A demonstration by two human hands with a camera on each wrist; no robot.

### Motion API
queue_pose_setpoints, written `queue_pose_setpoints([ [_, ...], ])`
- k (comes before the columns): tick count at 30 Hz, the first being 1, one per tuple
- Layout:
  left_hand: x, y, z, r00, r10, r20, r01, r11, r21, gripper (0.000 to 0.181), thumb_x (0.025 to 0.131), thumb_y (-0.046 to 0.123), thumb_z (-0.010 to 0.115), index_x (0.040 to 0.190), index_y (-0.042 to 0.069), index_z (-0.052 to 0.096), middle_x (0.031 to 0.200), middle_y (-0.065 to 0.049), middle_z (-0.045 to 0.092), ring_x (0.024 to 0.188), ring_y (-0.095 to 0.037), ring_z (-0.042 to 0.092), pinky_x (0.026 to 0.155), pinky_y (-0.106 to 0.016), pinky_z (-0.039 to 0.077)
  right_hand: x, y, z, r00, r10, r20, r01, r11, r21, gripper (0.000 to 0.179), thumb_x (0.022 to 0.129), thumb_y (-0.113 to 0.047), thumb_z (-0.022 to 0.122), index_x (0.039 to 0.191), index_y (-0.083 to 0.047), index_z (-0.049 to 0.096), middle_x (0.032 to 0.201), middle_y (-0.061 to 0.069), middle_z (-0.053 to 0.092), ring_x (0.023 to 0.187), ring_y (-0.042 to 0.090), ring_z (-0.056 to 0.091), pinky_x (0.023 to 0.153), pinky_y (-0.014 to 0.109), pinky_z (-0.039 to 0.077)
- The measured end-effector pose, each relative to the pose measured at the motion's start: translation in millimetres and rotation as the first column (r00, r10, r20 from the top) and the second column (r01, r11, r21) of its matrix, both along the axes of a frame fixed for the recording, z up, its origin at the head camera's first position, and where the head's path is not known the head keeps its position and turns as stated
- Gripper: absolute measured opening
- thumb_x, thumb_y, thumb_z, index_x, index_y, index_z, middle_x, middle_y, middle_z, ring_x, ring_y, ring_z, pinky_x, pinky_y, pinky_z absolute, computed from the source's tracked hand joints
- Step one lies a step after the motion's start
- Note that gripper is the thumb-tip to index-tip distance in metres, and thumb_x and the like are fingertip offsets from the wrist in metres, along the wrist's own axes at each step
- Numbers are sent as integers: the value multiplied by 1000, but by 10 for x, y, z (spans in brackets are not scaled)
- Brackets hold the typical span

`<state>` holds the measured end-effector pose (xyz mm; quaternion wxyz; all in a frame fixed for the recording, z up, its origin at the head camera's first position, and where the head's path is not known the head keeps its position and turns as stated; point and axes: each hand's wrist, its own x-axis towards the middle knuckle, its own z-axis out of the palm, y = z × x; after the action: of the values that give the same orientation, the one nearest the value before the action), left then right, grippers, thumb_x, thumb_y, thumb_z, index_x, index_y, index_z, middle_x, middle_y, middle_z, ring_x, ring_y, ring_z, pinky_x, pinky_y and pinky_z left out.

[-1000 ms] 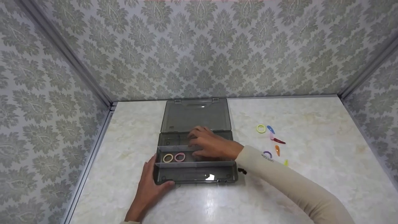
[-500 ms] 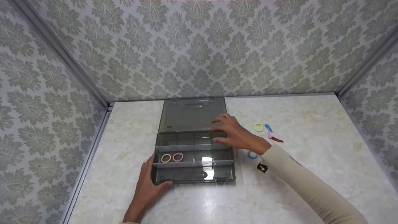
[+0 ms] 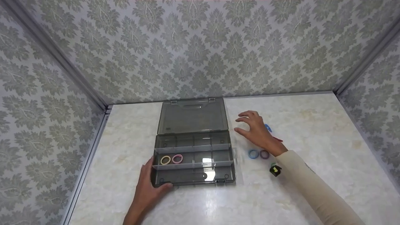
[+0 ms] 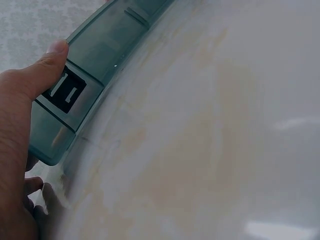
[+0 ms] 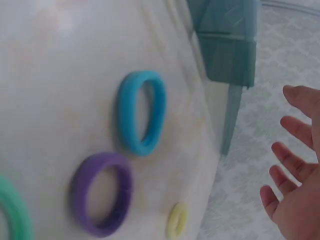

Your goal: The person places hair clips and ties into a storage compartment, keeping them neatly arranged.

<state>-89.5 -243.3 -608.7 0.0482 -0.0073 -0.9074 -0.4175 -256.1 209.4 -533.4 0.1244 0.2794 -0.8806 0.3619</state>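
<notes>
Currently the right hand (image 3: 254,128) is hovering above the bench (image 3: 315,131), right of the organizer box (image 3: 182,177); its fingers are spreading wide, loosely bent, and holding nothing. The left hand (image 3: 147,187) is gripping the box's near left corner, the thumb pressing on the front wall. The lid (image 3: 193,118) is lying open at the back, while a cream ring (image 3: 161,161) and a pink ring (image 3: 173,160) are sitting side by side at the left of the middle row. On the bench, a blue ring (image 5: 128,112) and a purple ring (image 5: 80,192) are lying just beside each other, with a green ring (image 5: 19,214) and a yellow ring (image 5: 171,223) also showing.

Trouble could be coming from several causes. Because the blue and purple rings are lying so close, fingers closing on one could be nudging the other aside. The right wrist is partly covering the red clip (image 3: 278,139) and the hand is crowding the blue clip (image 3: 268,127), so a low sweep could be scattering pieces the person is barely seeing. The bench is looking smooth, so rings touched at one edge would probably be skidding. If the left hand were pressing unevenly, the box could be turning and its loose rings sliding.
</notes>
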Motion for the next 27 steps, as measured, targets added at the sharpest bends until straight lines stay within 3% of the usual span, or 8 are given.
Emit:
queue_pose_setpoints([
  [4,-8,-7,5,1000,-6,-7,6,1000,0,128,80,53,98,176,11,23,176,-19,33,166,-40,26,139,-51,3,-23,130,-134,994,-103,45,104,995,-12,34,100,-19,84,126,3,76,140,26,62,136,49,48,114,71,35],
  [10,-8,-20,-8,1000,-9,15,9,1000,12,130,80,53,98,176,11,22,177,-19,32,167,-38,24,139,-49,2,-60,290,-305,971,-169,166,176,984,-23,41,102,-20,83,132,6,73,147,27,59,144,46,42,117,65,41],
  [15,0,-39,-5,1000,-3,31,2,1000,19,132,79,55,99,176,13,21,177,-17,33,167,-36,24,139,-48,0,-98,393,-388,955,-187,230,192,981,-2,43,102,-20,83,135,6,72,150,28,56,147,45,38,120,65,39],
  [27,11,12,21,998,11,65,-11,1000,0,130,80,59,96,176,14,20,177,-17,30,167,-38,23,139,-47,0,-107,553,-471,942,-216,255,208,976,59,48,100,-22,84,138,4,70,158,29,48,153,47,30,124,68,30],
])
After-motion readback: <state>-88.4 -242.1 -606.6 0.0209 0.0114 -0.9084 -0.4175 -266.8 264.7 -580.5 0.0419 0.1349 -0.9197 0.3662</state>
